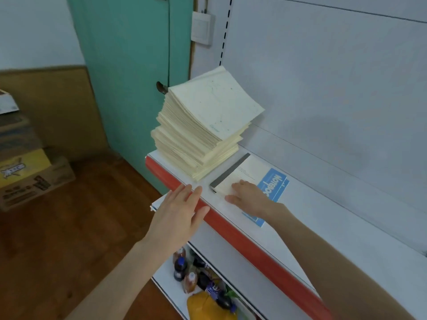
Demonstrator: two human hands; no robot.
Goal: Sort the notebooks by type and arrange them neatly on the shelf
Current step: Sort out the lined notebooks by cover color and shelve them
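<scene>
A tall, uneven stack of cream notebooks (203, 125) stands at the left end of the white shelf (346, 239). Right of it lies a flat notebook (248, 172) with a cream cover, a grey spine and a blue "Notebook" label. My right hand (250, 197) rests palm down on this notebook, fingers spread, covering its near part. My left hand (179, 215) hovers open in front of the shelf's red front edge (242, 236), fingers together and pointing at the stack, holding nothing.
A lower shelf (166, 278) holds drink bottles (180, 266) and a yellow package (205, 306). Cardboard boxes (27, 172) sit on the wooden floor at the left. A green door (129, 65) stands behind the stack. The shelf's white back panel (323, 88) rises behind.
</scene>
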